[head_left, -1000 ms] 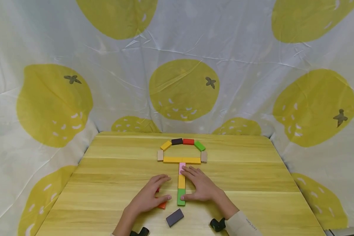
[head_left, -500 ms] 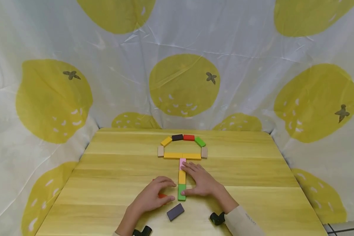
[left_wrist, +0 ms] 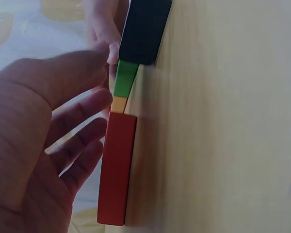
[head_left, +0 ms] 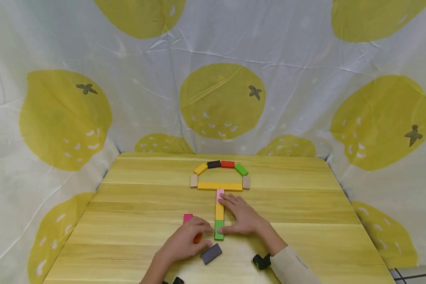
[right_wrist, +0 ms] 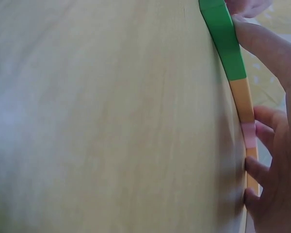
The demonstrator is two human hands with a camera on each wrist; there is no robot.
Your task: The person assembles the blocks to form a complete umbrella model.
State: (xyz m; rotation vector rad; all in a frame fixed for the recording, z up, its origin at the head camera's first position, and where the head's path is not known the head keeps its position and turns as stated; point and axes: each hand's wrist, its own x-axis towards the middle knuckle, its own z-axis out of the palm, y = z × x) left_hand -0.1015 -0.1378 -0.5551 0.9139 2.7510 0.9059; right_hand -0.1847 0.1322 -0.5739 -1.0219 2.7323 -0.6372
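A column of a pink block (head_left: 220, 195), a yellow block (head_left: 219, 212) and a green block (head_left: 219, 230) lies flat on the table. My right hand (head_left: 246, 217) rests along it, fingertips on the pink block and thumb on the green one. My left hand (head_left: 186, 238) is just left of the column, fingers loosely bent with nothing gripped; its fingertips reach close to the green block, and whether they touch it I cannot tell. An orange-red block (left_wrist: 117, 170) lies beside those fingers, partly hidden in the head view. A dark grey block (head_left: 211, 254) lies near the left thumb.
Beyond the column, two yellow blocks (head_left: 208, 185) form a bar. Above it curves an arch of two beige blocks, a yellow, a black (head_left: 214, 164), a red (head_left: 228, 164) and a green block (head_left: 241, 169). A magenta block (head_left: 188, 217) shows behind the left hand.
My left hand has moved right, toward the green block, uncovering the magenta block. The right hand stays on the column. The head view has tilted slightly down.
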